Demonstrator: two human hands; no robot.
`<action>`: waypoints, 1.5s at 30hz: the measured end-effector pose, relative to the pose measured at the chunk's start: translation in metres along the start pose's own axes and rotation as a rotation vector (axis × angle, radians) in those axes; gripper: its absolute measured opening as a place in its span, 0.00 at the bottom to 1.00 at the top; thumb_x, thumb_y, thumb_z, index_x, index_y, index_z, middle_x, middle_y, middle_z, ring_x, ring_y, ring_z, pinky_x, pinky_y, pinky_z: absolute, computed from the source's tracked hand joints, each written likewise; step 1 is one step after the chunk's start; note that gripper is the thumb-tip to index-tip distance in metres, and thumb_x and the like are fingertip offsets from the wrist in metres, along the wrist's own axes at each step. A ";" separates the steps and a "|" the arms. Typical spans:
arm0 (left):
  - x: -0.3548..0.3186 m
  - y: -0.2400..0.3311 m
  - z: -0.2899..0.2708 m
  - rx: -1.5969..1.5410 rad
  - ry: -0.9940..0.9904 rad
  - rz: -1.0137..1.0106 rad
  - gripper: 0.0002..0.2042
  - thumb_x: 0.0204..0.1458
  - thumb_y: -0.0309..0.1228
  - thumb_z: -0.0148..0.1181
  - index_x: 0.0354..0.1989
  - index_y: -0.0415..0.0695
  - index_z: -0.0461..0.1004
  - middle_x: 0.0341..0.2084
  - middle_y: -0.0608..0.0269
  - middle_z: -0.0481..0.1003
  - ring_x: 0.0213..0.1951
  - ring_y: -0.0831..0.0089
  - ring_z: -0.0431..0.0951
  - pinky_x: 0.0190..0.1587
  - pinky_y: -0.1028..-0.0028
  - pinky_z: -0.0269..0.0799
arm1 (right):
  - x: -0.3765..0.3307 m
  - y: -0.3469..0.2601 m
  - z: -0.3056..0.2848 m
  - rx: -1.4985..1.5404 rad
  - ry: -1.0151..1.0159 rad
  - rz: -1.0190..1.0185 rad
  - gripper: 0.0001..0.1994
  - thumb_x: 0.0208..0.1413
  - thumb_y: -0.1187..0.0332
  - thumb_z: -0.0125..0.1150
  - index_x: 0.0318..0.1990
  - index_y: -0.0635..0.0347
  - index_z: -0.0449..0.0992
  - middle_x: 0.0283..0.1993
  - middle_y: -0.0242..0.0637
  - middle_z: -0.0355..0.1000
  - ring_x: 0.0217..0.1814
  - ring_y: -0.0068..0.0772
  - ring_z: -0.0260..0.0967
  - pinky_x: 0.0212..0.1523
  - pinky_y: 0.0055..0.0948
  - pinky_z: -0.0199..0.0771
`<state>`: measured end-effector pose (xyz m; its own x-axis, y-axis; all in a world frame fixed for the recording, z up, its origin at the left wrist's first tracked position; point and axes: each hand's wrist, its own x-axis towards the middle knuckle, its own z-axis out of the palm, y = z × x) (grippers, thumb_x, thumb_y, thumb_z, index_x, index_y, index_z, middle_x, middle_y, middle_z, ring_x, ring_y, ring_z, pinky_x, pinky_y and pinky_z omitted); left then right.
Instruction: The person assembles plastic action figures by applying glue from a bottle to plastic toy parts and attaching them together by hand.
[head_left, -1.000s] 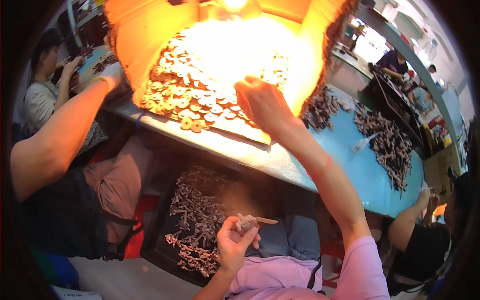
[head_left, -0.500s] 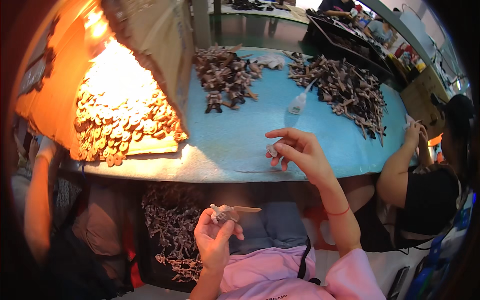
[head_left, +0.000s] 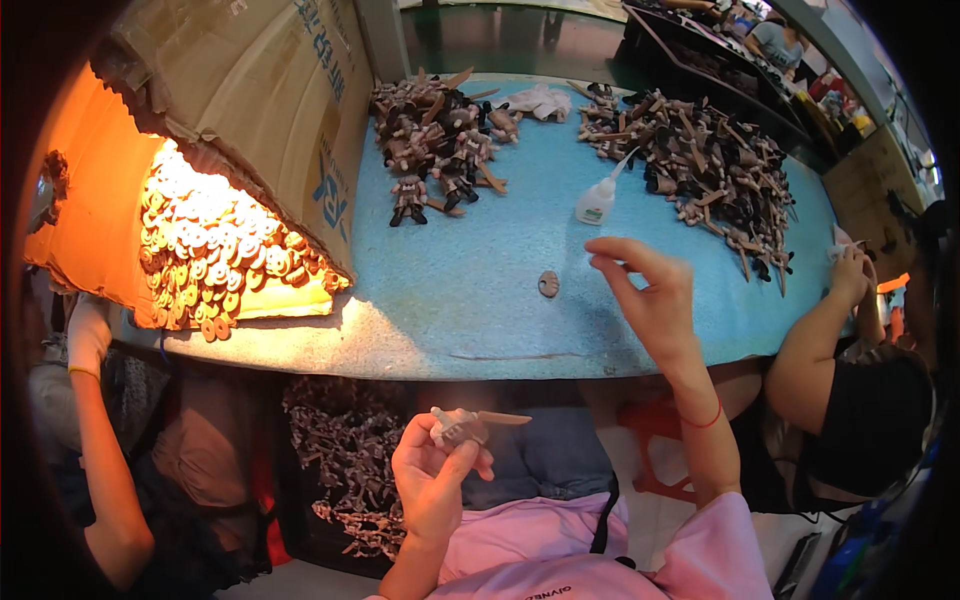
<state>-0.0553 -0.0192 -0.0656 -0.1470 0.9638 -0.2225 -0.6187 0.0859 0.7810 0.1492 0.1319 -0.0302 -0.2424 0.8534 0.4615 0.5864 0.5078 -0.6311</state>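
A small grey figurine [head_left: 462,426] with a thin tan stick jutting to the right is pinched between thumb and fingertips of the left hand [head_left: 435,480], raised low over the lap, below the table edge. The right hand [head_left: 648,300] is held up above the blue table [head_left: 480,290], fingers loosely curled, thumb and forefinger brought near each other; whether anything is pinched there cannot be told. A small round brown piece [head_left: 548,284] is seen lying on the tabletop just left of that hand, and a white glue bottle [head_left: 597,200] stands beyond it.
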 end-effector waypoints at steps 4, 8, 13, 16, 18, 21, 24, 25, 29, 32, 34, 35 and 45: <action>0.003 0.001 -0.004 -0.010 -0.025 0.025 0.11 0.46 0.16 0.54 0.39 0.36 0.65 0.31 0.53 0.72 0.26 0.72 0.74 0.25 0.75 0.72 | 0.003 0.001 0.007 -0.091 -0.026 0.162 0.07 0.46 0.70 0.61 0.32 0.62 0.75 0.26 0.38 0.71 0.23 0.34 0.70 0.26 0.29 0.68; 0.001 0.005 -0.008 0.066 -0.029 0.088 0.12 0.47 0.16 0.53 0.41 0.36 0.64 0.35 0.52 0.72 0.29 0.71 0.75 0.28 0.75 0.74 | 0.002 -0.003 0.028 -0.325 -0.083 0.049 0.09 0.45 0.64 0.62 0.29 0.60 0.74 0.22 0.36 0.66 0.20 0.36 0.66 0.22 0.33 0.63; 0.004 0.009 -0.011 0.035 -0.069 0.066 0.14 0.48 0.15 0.52 0.44 0.36 0.64 0.38 0.52 0.71 0.34 0.70 0.75 0.32 0.76 0.75 | 0.002 -0.014 0.040 -0.230 -0.079 0.014 0.07 0.44 0.70 0.62 0.28 0.61 0.72 0.25 0.38 0.68 0.21 0.35 0.67 0.22 0.30 0.64; 0.005 0.009 -0.013 0.078 -0.087 0.134 0.11 0.47 0.17 0.54 0.40 0.35 0.65 0.39 0.48 0.69 0.32 0.67 0.76 0.30 0.73 0.76 | -0.004 -0.028 0.031 0.143 -0.158 0.231 0.07 0.44 0.78 0.60 0.33 0.64 0.71 0.29 0.36 0.71 0.23 0.23 0.68 0.19 0.19 0.65; 0.008 0.005 -0.014 0.171 -0.061 0.270 0.11 0.46 0.16 0.54 0.40 0.35 0.65 0.39 0.49 0.69 0.32 0.67 0.76 0.31 0.73 0.77 | -0.009 -0.050 0.024 0.429 -0.199 0.362 0.07 0.45 0.78 0.60 0.34 0.66 0.72 0.29 0.36 0.71 0.23 0.21 0.68 0.19 0.18 0.65; 0.011 0.002 -0.011 0.306 -0.013 0.455 0.13 0.44 0.13 0.56 0.39 0.35 0.67 0.37 0.51 0.69 0.34 0.68 0.75 0.34 0.74 0.75 | -0.024 -0.067 0.017 0.822 -0.259 0.510 0.09 0.48 0.79 0.58 0.38 0.70 0.72 0.30 0.38 0.71 0.26 0.21 0.69 0.19 0.14 0.68; 0.015 0.000 -0.009 0.465 0.034 0.581 0.14 0.40 0.13 0.59 0.38 0.35 0.69 0.35 0.52 0.71 0.36 0.69 0.74 0.36 0.75 0.74 | -0.038 -0.073 0.017 1.170 -0.372 0.532 0.09 0.50 0.81 0.55 0.40 0.72 0.71 0.32 0.41 0.72 0.30 0.25 0.72 0.22 0.17 0.72; 0.016 -0.001 -0.010 0.585 0.058 0.657 0.15 0.39 0.14 0.60 0.38 0.35 0.70 0.36 0.51 0.71 0.35 0.69 0.74 0.37 0.75 0.74 | -0.040 -0.076 0.018 1.174 -0.366 0.533 0.09 0.50 0.81 0.55 0.40 0.72 0.71 0.32 0.41 0.72 0.30 0.25 0.72 0.22 0.17 0.72; 0.020 -0.001 -0.006 0.754 0.038 0.817 0.14 0.41 0.13 0.59 0.38 0.35 0.68 0.38 0.51 0.68 0.36 0.68 0.74 0.38 0.75 0.73 | -0.047 -0.083 0.019 1.362 -0.419 0.577 0.09 0.51 0.81 0.53 0.41 0.72 0.71 0.34 0.44 0.71 0.32 0.27 0.72 0.25 0.19 0.74; 0.024 0.002 -0.003 0.904 0.076 1.022 0.16 0.37 0.14 0.61 0.37 0.36 0.70 0.35 0.51 0.71 0.33 0.67 0.76 0.34 0.75 0.75 | -0.049 -0.090 0.018 1.355 -0.487 0.622 0.11 0.51 0.81 0.54 0.43 0.72 0.69 0.35 0.41 0.70 0.32 0.26 0.72 0.26 0.19 0.74; 0.025 0.003 -0.003 0.972 0.087 1.091 0.16 0.37 0.13 0.61 0.37 0.36 0.70 0.35 0.52 0.70 0.32 0.66 0.76 0.32 0.75 0.75 | -0.049 -0.095 0.020 1.340 -0.435 0.656 0.12 0.50 0.80 0.55 0.44 0.70 0.68 0.35 0.39 0.69 0.33 0.25 0.71 0.27 0.19 0.73; 0.025 0.002 -0.003 0.972 0.083 1.089 0.16 0.37 0.13 0.61 0.37 0.36 0.70 0.35 0.52 0.70 0.32 0.66 0.76 0.32 0.75 0.75 | -0.049 -0.096 0.023 1.340 -0.431 0.658 0.12 0.50 0.80 0.55 0.44 0.70 0.68 0.35 0.39 0.69 0.33 0.25 0.71 0.27 0.19 0.73; 0.022 0.003 -0.010 1.032 0.060 1.113 0.17 0.36 0.15 0.63 0.37 0.38 0.71 0.36 0.54 0.69 0.36 0.63 0.74 0.37 0.72 0.74 | -0.053 -0.090 0.034 1.359 -0.412 0.667 0.11 0.49 0.79 0.58 0.40 0.68 0.67 0.34 0.37 0.68 0.33 0.23 0.69 0.25 0.19 0.70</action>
<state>-0.0686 -0.0002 -0.0739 -0.2069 0.6456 0.7351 0.6158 -0.4980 0.6106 0.0833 0.0446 -0.0188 -0.5527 0.8155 -0.1717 -0.3836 -0.4318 -0.8163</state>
